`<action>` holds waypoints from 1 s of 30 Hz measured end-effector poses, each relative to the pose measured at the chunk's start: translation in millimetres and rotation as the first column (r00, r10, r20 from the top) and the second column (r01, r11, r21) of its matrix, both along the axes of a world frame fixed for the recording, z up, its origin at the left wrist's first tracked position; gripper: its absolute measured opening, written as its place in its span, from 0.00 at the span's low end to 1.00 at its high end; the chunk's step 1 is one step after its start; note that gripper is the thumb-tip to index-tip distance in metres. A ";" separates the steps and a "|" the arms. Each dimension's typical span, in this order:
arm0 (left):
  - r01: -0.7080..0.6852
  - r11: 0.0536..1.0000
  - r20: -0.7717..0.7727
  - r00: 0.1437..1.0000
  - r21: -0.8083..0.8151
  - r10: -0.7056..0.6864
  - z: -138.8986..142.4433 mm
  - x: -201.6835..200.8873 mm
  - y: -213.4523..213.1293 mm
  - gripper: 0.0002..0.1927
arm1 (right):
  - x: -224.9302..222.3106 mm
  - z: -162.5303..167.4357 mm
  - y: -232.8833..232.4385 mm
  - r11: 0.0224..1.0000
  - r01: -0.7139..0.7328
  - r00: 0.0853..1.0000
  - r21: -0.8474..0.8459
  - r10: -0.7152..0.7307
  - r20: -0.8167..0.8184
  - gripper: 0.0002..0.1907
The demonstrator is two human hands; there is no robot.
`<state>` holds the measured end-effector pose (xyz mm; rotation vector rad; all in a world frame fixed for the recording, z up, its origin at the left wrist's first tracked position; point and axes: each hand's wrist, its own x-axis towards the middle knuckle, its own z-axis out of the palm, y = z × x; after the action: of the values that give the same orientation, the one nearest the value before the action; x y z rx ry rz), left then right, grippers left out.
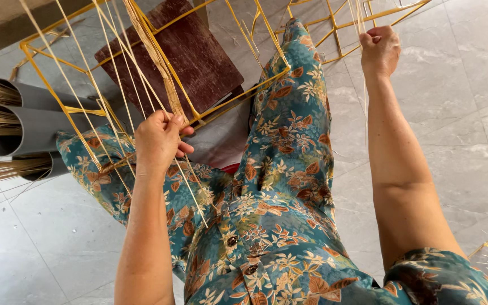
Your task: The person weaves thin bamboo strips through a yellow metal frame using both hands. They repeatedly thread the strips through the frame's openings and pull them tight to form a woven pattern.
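- Straw strands point(142, 62) lie across the yellow wire frame point(57, 56) resting on the person's lap.
- Left hand point(156, 141) pinches strands against a frame bar.
- Right hand point(379, 49), fisted, holds strands taut.
- Judged step: weaving; next calls for steady tension.

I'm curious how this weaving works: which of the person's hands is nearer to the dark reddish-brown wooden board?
Left. The left hand grips straw strands at the yellow wire frame, just below the dark reddish-brown wooden board. The right hand is raised far off to its right, pulling strands.
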<state>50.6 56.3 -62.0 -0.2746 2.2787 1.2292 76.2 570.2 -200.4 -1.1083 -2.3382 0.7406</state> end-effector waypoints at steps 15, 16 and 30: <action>0.050 0.992 0.007 0.999 0.118 -0.051 -6.7 -2.7 -10.7 0.12 | -11.6 17.0 5.9 0.994 0.106 0.982 -0.011 -0.104 0.156 0.07; 0.046 0.990 0.008 0.999 0.130 -0.048 -6.9 -2.4 -11.0 0.12 | -10.4 17.8 7.3 0.994 0.109 0.983 -0.018 -0.106 0.147 0.07; 0.043 0.997 0.010 0.999 0.068 -0.044 3.9 1.3 -6.6 0.12 | 0.7 27.1 14.8 0.997 0.053 0.988 -0.056 -0.044 0.150 0.08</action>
<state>51.9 49.7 -58.1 -0.2055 2.2170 1.2760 76.9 585.0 -173.3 -1.2818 -2.4161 0.7383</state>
